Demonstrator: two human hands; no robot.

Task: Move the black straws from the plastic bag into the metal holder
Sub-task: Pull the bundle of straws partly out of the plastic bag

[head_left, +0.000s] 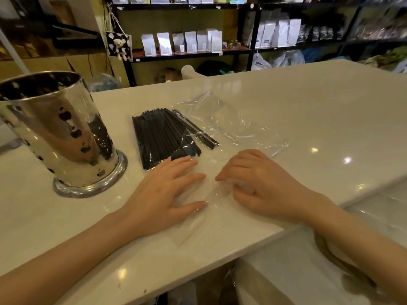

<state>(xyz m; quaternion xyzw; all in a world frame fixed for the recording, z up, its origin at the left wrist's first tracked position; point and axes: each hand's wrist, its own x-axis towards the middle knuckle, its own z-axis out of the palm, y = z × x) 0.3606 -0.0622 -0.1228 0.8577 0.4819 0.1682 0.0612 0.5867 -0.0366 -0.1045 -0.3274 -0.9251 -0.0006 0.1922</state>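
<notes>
A bundle of black straws [164,136] lies inside a clear plastic bag [222,122] on the white counter [308,111]. The shiny metal holder [55,133] with punched holes stands upright to the left of the bag. My left hand [163,194] lies flat on the near end of the bag, fingers spread, fingertips just short of the straws' near ends. My right hand [262,186] rests beside it with its fingers curled on the bag's film; whether it pinches the film I cannot tell.
The counter's front edge runs diagonally below my wrists, with a lower white surface [330,260] at the right. Dark shelves with white pouches [189,41] stand behind the counter.
</notes>
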